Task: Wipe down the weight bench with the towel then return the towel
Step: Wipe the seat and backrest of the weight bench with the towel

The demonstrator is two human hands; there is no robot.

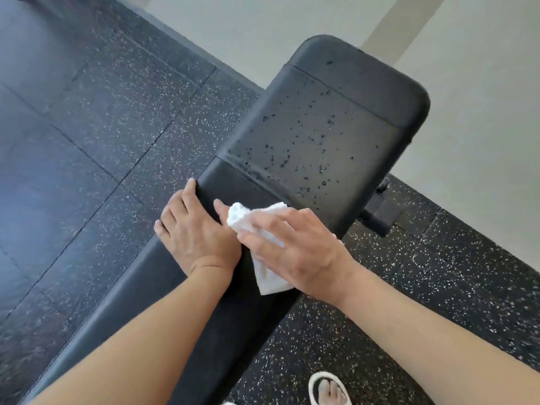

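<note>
A: On the black padded surface of the weight bench [306, 135], we see the white towel [263, 229] pressed flat under our right hand [298, 247], fingers spread open over the cloth, pinning it rather than gripping it. Where is the left?

B: Our left hand [195, 232] lies just beside it, open and holding nothing, palm down on the pad with the fingers draped over the bench's near-left edge. We judge it a brace for the body, not a wiping hand.

A: And the work that remains?

B: Beyond the cross seam, the far panel carries many dark droplets [309, 141], well apart from the towel. The panel under our hands shows none. We take the wipe as barely begun on the wet part.

A: How should we run the stroke?

B: We would keep the palm flat so the whole cloth bears, push lengthwise across the seam toward the rounded far end, and overlap each pass. Folding to a dry face partway may avoid smearing. The seam groove likely wants a fingertip pressed through the towel.

A: The towel's return place?

B: Not visible; only the speckled rubber floor [117, 141] and a sandalled foot [330, 390] show.
</note>
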